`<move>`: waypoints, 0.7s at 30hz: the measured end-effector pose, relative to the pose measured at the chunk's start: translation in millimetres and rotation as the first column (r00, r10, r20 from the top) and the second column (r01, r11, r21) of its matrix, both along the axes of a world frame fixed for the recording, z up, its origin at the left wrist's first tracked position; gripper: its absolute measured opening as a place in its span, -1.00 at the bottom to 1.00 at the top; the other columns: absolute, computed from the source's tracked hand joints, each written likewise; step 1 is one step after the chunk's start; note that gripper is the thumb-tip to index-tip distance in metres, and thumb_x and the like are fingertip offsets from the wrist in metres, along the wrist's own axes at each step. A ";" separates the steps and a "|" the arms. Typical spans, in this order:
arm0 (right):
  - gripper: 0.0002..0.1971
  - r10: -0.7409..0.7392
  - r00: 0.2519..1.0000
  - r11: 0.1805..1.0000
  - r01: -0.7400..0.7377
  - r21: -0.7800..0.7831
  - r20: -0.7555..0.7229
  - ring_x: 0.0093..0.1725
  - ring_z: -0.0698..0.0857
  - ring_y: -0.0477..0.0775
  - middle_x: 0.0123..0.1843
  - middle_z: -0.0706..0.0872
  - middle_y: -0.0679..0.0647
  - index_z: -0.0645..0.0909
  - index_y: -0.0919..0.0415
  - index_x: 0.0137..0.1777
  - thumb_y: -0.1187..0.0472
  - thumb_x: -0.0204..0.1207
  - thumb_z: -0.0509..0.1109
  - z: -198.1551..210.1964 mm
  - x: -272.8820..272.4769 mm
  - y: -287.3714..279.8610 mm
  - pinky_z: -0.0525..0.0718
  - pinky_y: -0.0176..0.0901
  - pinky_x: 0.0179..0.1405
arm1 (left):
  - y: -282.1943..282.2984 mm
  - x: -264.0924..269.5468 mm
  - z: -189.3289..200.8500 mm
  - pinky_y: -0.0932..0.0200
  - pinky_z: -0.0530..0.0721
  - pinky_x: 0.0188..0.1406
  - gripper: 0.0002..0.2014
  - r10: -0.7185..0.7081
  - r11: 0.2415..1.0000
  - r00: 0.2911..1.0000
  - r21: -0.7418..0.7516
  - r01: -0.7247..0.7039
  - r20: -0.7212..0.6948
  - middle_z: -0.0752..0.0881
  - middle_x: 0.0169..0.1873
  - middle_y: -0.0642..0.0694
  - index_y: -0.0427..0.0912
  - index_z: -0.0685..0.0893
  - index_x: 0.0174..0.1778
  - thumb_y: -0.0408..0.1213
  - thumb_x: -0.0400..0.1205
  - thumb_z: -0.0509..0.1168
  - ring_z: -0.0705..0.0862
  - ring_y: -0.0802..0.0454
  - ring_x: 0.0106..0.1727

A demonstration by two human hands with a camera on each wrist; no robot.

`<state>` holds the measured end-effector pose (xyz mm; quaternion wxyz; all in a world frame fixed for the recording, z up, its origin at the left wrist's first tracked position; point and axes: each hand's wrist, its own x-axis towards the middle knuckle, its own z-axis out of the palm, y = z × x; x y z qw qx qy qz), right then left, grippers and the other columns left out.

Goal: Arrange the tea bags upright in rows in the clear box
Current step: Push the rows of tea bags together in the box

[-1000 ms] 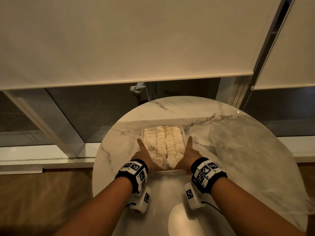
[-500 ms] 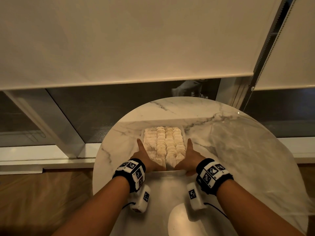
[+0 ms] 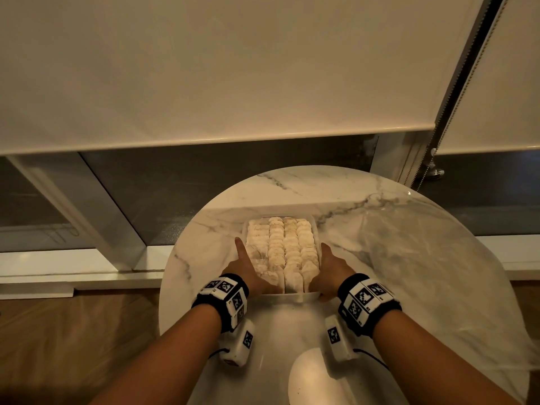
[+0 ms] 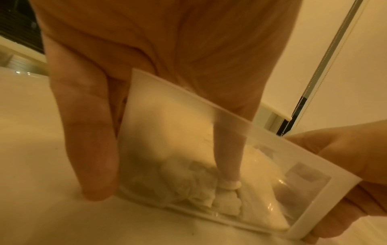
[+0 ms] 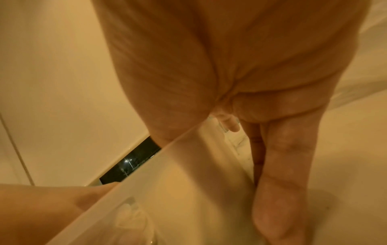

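Note:
The clear box (image 3: 316, 229) sits mid-table, packed with pale tea bags (image 3: 280, 249) standing in several rows. My left hand (image 3: 251, 267) lies along the box's left wall with its index finger straight. My right hand (image 3: 328, 268) lies the same way along the right wall. In the left wrist view the fingers (image 4: 87, 132) stand outside the wall, and the thumb (image 4: 228, 149) reaches inside the box (image 4: 167, 106), its tip on the tea bags (image 4: 199, 190). In the right wrist view straight fingers (image 5: 280, 165) run down beside the box wall (image 5: 188, 182). The right thumb's tip is hidden.
The round white marble table (image 3: 409, 258) has its curved edge close on the left and far side. Behind it are a dark window, a lowered roller blind (image 3: 204, 68) and a bead chain (image 3: 423, 171). Wooden floor (image 3: 73, 346) shows at left.
My right wrist has shifted slightly to the right. The box and both hands' fingers stay about where they were.

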<state>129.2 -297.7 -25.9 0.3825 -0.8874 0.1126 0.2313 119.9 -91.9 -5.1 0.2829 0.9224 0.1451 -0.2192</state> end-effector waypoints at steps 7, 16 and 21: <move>0.17 0.016 0.998 0.999 -0.014 0.038 -0.056 0.04 0.75 0.24 0.30 0.62 0.20 -0.18 -0.11 0.74 0.27 0.36 0.60 6.1 -3.7 -2.2 0.87 0.17 -0.23 | 17.6 2.2 11.7 -0.17 0.85 -0.17 0.35 0.023 0.983 0.995 -0.177 -0.040 -0.098 0.55 0.35 -0.19 0.31 -0.40 0.67 -0.33 0.39 0.62 0.80 -0.20 -0.06; 0.16 -0.016 0.999 0.999 0.015 -0.046 -0.030 0.02 0.75 0.26 0.28 0.63 0.24 -0.28 -0.09 0.76 0.33 0.42 0.53 4.1 -4.7 4.2 0.87 0.19 -0.18 | 22.8 3.2 -0.9 -0.14 0.85 -0.24 0.22 0.002 0.995 1.000 -0.096 -0.003 -0.004 0.55 0.41 -0.25 0.30 -0.32 0.70 -0.43 0.48 0.50 0.78 -0.19 -0.10; 0.33 0.005 0.995 0.998 0.001 0.063 -0.101 -0.02 0.79 0.22 0.25 0.67 0.23 -0.64 -0.13 0.64 0.30 0.43 0.54 13.5 -8.8 -1.3 0.87 0.12 -0.07 | 23.5 3.5 -2.7 -0.13 0.85 -0.21 0.21 0.003 0.996 1.000 -0.086 -0.003 0.004 0.56 0.38 -0.25 0.31 -0.32 0.70 -0.41 0.48 0.49 0.77 -0.19 -0.07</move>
